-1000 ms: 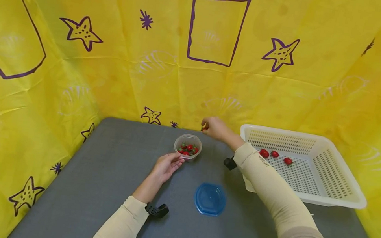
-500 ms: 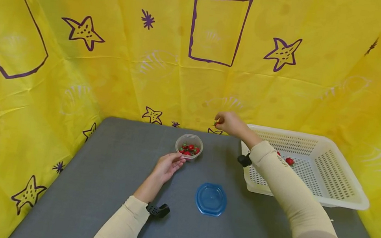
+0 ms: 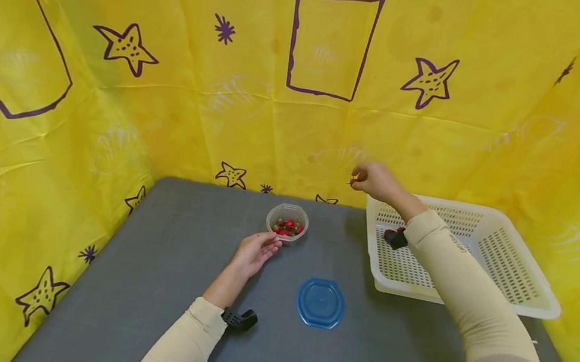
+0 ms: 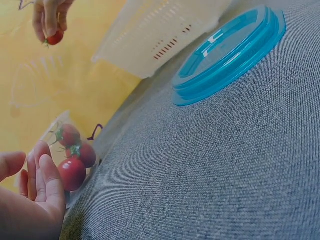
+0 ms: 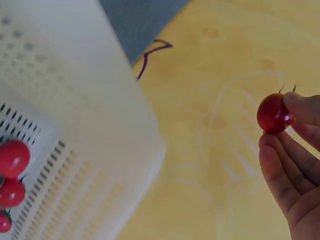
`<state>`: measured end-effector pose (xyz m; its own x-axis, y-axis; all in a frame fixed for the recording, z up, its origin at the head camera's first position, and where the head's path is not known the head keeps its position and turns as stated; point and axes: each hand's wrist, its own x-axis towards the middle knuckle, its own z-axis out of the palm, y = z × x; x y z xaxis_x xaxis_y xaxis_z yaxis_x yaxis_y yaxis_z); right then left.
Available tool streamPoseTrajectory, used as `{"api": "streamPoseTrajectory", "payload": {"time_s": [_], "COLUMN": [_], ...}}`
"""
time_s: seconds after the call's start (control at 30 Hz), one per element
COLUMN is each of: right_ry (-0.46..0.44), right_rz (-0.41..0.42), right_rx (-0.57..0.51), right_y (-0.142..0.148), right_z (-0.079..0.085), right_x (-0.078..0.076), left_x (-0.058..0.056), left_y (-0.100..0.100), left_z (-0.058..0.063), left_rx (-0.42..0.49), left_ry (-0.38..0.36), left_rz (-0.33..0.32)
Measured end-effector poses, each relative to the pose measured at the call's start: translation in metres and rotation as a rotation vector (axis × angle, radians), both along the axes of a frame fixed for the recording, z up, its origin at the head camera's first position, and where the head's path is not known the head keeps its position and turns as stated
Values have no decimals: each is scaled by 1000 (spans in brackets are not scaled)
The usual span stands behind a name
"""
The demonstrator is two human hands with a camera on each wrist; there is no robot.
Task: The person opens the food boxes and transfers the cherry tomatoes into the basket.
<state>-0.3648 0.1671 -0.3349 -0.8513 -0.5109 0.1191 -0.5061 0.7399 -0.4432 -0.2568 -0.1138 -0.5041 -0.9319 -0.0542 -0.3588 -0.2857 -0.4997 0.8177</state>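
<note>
My right hand (image 3: 379,183) pinches a cherry tomato (image 5: 274,114) between thumb and fingers, raised near the left back corner of the white basket (image 3: 375,258). The tomato is red with a thin green stem. My left hand (image 3: 254,252) lies with loosely bent fingers, its fingertips right at the near rim of a small clear plastic container (image 3: 270,219). Several red tomatoes (image 4: 72,174) with green stems fill the container's bottom. Inside the basket, more tomatoes (image 5: 12,159) show in the right wrist view; in the head view the right forearm and wrist mostly cover them.
A blue lid (image 3: 321,303) lies on the grey tabletop (image 3: 173,287), in front of the container and left of the basket. Yellow patterned cloth (image 3: 211,117) hangs behind the table and at both sides. Each wrist carries a black strap-on device (image 3: 240,318).
My right hand has moved right and upward with the cherry tomato, from beside the container to over the basket's left back edge. The left hand has stayed at the container.
</note>
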Motion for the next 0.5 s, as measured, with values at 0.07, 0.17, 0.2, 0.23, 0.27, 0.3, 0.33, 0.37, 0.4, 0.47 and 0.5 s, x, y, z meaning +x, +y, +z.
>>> {"api": "streamPoseTrajectory", "payload": {"time_s": [0.07, 0.17, 0.2, 0.23, 0.27, 0.3, 0.33, 0.37, 0.4, 0.47, 0.5], "right_ry": [-3, -3, -4, -6, -8, -11, -13, -17, -21, -30, -31], "right_rz": [-12, -34, -42, -49, -58, -65, -70, -76, -83, -97, -99], "right_rx": [5, 11, 12, 15, 20, 23, 27, 30, 36, 42, 46], "right_y": [6, 16, 19, 22, 25, 28, 32, 35, 38, 45, 48], "right_z": [1, 2, 2, 1, 1, 1, 0, -1, -1, -4, -5], "right_x": [0, -1, -1, -1, -1, -2, -2, -2, -2, -3, -3], "left_x": [0, 1, 2, 2, 2, 2, 2, 2, 2, 2, 2], "left_y": [-1, -1, -1, -1, -1, -1, -1, -1, -1, -1, -1], "left_z": [0, 0, 0, 0, 1, 1, 1, 1, 1, 1, 1], "left_rx": [-4, -5, -5, -4, -1, 0, 1, 0, -3, -2, -7], "left_ry": [1, -1, 1, 4, 2, 3, 4, 6, 8, 1, 2], "left_rz": [0, -1, -2, -3, -2, -2, -2, -2, -4, -2, -3]}}
